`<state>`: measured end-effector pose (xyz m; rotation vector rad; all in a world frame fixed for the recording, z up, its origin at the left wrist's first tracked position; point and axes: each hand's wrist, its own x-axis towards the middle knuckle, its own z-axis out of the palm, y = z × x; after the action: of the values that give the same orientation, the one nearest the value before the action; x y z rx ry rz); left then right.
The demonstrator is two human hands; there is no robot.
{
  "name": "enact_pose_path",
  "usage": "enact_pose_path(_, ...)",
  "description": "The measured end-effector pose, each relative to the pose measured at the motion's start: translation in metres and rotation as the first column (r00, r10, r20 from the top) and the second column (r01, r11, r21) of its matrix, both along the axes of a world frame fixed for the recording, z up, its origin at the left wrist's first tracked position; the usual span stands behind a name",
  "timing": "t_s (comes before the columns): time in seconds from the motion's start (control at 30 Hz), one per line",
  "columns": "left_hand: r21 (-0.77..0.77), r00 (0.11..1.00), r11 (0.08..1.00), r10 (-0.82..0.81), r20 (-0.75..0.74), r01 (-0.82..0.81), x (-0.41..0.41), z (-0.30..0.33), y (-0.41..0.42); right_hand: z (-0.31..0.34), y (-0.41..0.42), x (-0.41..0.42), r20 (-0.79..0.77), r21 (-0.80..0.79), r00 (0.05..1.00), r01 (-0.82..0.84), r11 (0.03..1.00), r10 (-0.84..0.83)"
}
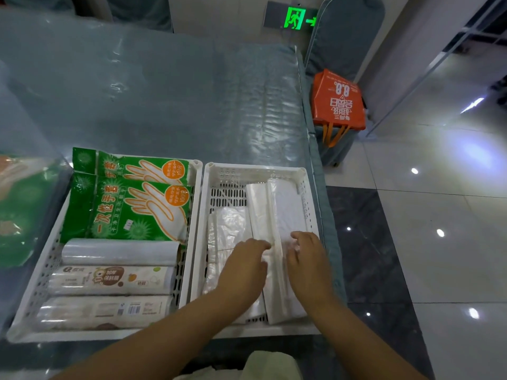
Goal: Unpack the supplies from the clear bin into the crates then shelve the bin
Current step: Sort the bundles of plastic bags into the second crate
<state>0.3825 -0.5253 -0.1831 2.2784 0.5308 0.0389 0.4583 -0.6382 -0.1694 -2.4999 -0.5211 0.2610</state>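
- Head view: plastic-covered table (153,86), filling most of the frame, bearing two white perforated crates side by side at its near edge.
- Grey-tiled floor (428,242) to the right, glossy with light spots; orange bag (338,101) at the table's far right corner; green exit sign (296,19) on the wall behind.
- Clear bin (16,204) at the far left edge, only partly in frame, green packaging blurred through its wall.
- Left crate (35,292): two green glove packs (131,207) overlapping at the far end, three rolls of film (115,279) lying crosswise at the near end, stacked one behind another.
- Right crate (253,170): folded white plastic bag packs (285,207) lying lengthwise along the right side, crinkled clear bag packs (229,223) against the left side.
- Left hand (244,266) inside the right crate, palm down, fingers extended and pressing on the packs; not gripping anything.
- Right hand (308,256) just beside it, fingers curled onto the top of a white pack near the right wall; whether pinching or merely resting, cannot tell.
- Pale cloth (263,363) at the bottom edge, between the forearms.
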Motion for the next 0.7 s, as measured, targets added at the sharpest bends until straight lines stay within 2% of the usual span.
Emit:
enact_pose_path(0.07,-0.281,0.994,0.955,0.072,-0.083,-0.093,0.018,0.006,-0.009,0.001,-0.009,0.000,-0.036,0.044,0.999,0.040,0.998,-0.039)
enact_pose_path(0.13,-0.351,0.980,0.919,0.137,-0.142,-0.180,0.034,0.005,-0.015,0.001,-0.017,-0.001,-0.069,0.059,0.995,0.073,0.996,-0.069)
enact_pose_path(0.23,-0.342,0.962,0.902,0.223,-0.155,-0.264,0.048,0.001,-0.022,-0.001,-0.027,0.001,-0.118,0.087,0.987,0.120,0.989,-0.109)
enact_pose_path(0.37,-0.233,0.963,0.938,0.226,-0.145,-0.256,0.061,-0.002,-0.033,-0.004,-0.036,0.001,-0.148,0.142,0.977,0.177,0.974,-0.156)
enact_pose_path(0.47,-0.246,0.961,0.933,0.230,-0.152,-0.262,0.064,0.000,-0.038,-0.001,-0.039,0.004,-0.139,0.188,0.976,0.193,0.963,-0.168)
enact_pose_path(0.6,-0.292,0.953,0.908,0.268,-0.143,-0.300,0.046,0.012,-0.028,0.004,-0.040,0.008,-0.108,0.192,0.984,0.162,0.968,-0.143)
enact_pose_path(0.7,-0.257,0.950,0.915,0.293,-0.109,-0.312,0.012,0.019,-0.002,0.006,-0.035,0.007,-0.104,0.197,0.990,0.116,0.974,-0.097)
